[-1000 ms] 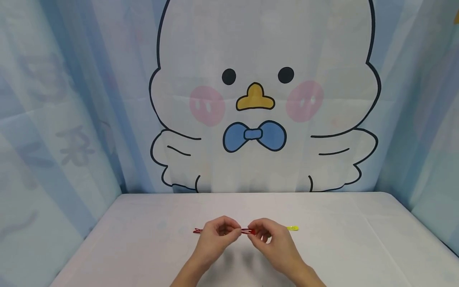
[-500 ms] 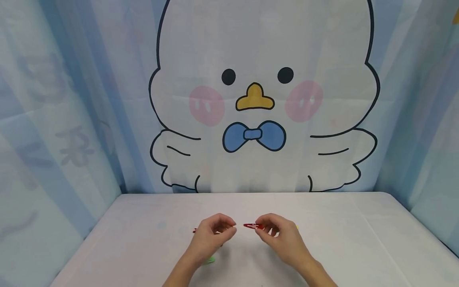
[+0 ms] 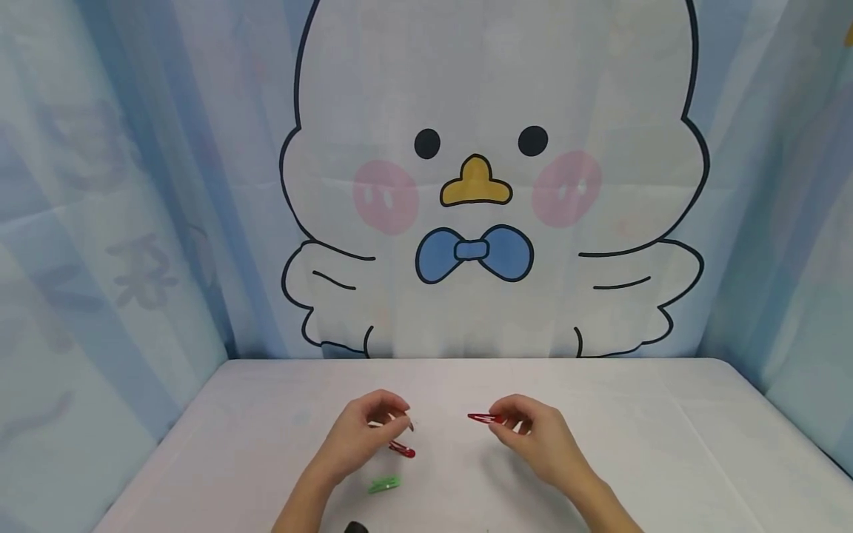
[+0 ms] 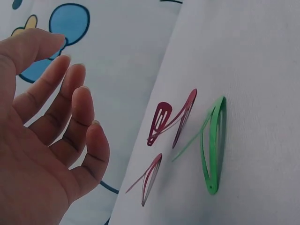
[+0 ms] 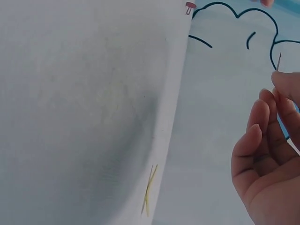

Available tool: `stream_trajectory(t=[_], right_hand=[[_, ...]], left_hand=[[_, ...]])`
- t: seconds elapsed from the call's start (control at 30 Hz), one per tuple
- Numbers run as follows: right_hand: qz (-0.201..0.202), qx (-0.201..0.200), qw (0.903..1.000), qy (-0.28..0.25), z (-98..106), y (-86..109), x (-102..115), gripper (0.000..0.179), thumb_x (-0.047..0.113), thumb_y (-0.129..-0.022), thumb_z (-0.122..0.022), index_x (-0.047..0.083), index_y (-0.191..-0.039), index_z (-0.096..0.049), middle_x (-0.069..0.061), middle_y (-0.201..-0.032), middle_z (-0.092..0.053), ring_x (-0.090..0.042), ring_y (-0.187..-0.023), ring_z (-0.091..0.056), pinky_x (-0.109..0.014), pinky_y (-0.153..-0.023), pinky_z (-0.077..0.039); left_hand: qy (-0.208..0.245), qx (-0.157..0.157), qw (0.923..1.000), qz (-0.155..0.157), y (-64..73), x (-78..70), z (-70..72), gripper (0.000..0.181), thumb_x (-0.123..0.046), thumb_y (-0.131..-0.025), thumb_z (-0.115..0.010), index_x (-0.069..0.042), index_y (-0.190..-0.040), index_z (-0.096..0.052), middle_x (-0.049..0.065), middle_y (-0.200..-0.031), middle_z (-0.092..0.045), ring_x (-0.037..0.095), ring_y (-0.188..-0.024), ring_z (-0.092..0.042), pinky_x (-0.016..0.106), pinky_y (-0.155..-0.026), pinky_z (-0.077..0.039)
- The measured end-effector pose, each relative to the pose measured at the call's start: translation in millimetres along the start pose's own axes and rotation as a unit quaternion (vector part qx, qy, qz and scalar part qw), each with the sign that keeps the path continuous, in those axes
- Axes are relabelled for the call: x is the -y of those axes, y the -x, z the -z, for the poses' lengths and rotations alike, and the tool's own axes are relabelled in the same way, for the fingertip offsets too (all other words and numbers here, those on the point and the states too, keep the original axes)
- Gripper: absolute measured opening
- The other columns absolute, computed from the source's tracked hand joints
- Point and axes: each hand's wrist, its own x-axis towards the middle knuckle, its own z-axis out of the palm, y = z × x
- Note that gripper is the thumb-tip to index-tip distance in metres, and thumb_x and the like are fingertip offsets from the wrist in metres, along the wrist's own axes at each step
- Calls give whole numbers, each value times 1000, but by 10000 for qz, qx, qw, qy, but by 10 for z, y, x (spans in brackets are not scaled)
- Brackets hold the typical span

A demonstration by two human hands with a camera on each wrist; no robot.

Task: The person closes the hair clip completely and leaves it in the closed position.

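Observation:
In the head view my right hand pinches a red snap hair clip above the table, its narrow end pointing left. Only a thin edge of that held clip shows in the right wrist view. My left hand is above the table on the left, fingers bent loosely with nothing between them. Below it lie a red hair clip and a green hair clip. The left wrist view shows the green clip sprung apart, beside three red clips.
A yellow hair clip lies on the white table near its far edge; my right hand hides it in the head view. A printed curtain hangs behind the table. A small dark object pokes in at the bottom.
Both hands were together at the red clip. The left hand has let go and moved left, uncovering the red and green clips; the right hand has moved slightly right, holding the clip.

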Motion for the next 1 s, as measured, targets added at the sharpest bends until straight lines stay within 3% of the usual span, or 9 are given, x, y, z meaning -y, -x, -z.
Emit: stream_trajectory(t=[0.4, 0.67, 1.0], right_hand=[[-523, 101, 9985, 78, 87, -3, -79, 18, 3, -84, -80, 16, -93, -72, 11, -82, -66, -7, -74, -60, -24, -68, -48], [-827, 230, 9959, 295, 251, 2, -147, 14, 7, -86, -80, 16, -94, -72, 9, -84, -66, -8, -75, -59, -25, -71, -49], [-944, 567, 9918, 643, 383, -17, -292, 12, 9, -86, -80, 16, -92, -71, 7, -77, -63, -9, -71, -58, -25, -64, -46]], left_hand=[[-290, -185, 9987, 386, 43, 112, 77, 19, -15, -91, -75, -5, -106, -68, 1, -94, -64, 20, -86, -56, 31, -72, -49], [-549, -92, 9972, 502, 128, 152, 172, 18, -16, -90, -76, -8, -104, -69, 0, -93, -65, 19, -86, -58, 34, -73, -50], [-718, 196, 9952, 634, 226, 205, 253, 16, -15, -89, -76, -8, -102, -70, 0, -90, -64, 19, -83, -56, 32, -71, -49]])
